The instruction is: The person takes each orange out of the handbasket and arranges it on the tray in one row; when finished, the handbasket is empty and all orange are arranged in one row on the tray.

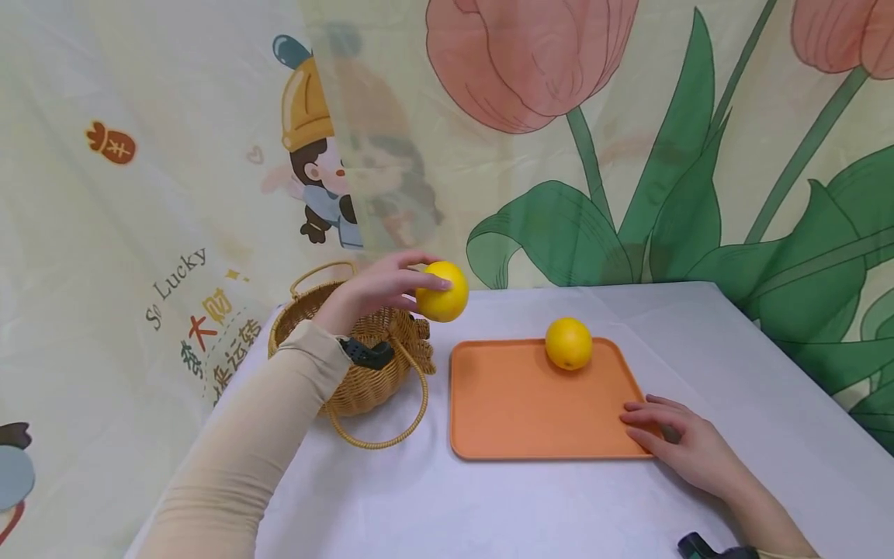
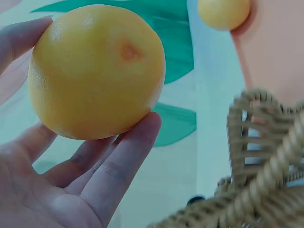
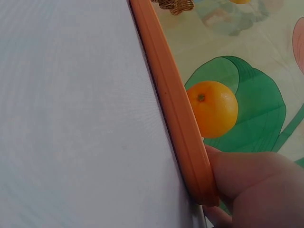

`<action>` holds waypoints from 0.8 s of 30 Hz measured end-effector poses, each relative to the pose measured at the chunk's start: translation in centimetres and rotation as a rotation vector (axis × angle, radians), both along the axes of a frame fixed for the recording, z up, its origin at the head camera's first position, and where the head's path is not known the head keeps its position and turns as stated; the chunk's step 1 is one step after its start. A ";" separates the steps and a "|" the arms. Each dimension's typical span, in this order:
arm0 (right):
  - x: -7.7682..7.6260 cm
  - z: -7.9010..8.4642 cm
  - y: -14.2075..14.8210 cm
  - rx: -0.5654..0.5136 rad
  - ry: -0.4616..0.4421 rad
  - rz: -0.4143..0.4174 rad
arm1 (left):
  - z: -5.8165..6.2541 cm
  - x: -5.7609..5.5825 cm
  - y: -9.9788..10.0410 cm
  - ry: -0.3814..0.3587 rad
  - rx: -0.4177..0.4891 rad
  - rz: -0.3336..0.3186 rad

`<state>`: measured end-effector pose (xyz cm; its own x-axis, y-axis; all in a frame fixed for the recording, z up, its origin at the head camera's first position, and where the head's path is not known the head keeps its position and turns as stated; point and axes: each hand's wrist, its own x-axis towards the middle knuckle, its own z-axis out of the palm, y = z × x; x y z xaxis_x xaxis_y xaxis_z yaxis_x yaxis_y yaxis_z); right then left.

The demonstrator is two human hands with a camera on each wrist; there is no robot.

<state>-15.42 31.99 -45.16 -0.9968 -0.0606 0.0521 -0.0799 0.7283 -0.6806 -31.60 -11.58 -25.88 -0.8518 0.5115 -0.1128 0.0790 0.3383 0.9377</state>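
Observation:
My left hand (image 1: pixel 380 287) grips a yellow-orange orange (image 1: pixel 443 292) in the air, just right of the wicker basket (image 1: pixel 363 384). Up close in the left wrist view, the thumb and fingers (image 2: pixel 124 166) hold the fruit from opposite sides. A second orange (image 1: pixel 569 343) lies near the back edge of the shallow orange tray (image 1: pixel 531 411). At the tray's right front corner, my right hand (image 1: pixel 691 446) rests with its fingers over the rim. The right wrist view shows that hand (image 3: pixel 266 187) touching the tray's end (image 3: pixel 183 128); part of its fingers is hidden.
The basket's looped handle (image 1: pixel 377 446) hangs toward the front, onto the white tablecloth (image 1: pixel 419 512). Behind the table hangs a curtain printed with tulips (image 1: pixel 531 62) and cartoon figures. Basket and tray stand side by side with a narrow gap.

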 end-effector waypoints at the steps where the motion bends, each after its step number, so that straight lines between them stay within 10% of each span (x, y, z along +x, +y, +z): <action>1: 0.0 0.0 0.0 -0.001 -0.001 -0.001 | 0.0 0.0 0.3 0.001 -0.002 -0.006; 24: 0.1 0.2 0.1 -0.009 0.019 0.006 | -2.3 0.7 5.7 0.010 -0.068 0.041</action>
<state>-15.36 32.05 -44.98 -0.9953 -0.0657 0.0711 -0.0966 0.7219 -0.6852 -30.86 -5.87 -28.18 -0.8733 0.4674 -0.1377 0.0729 0.4047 0.9115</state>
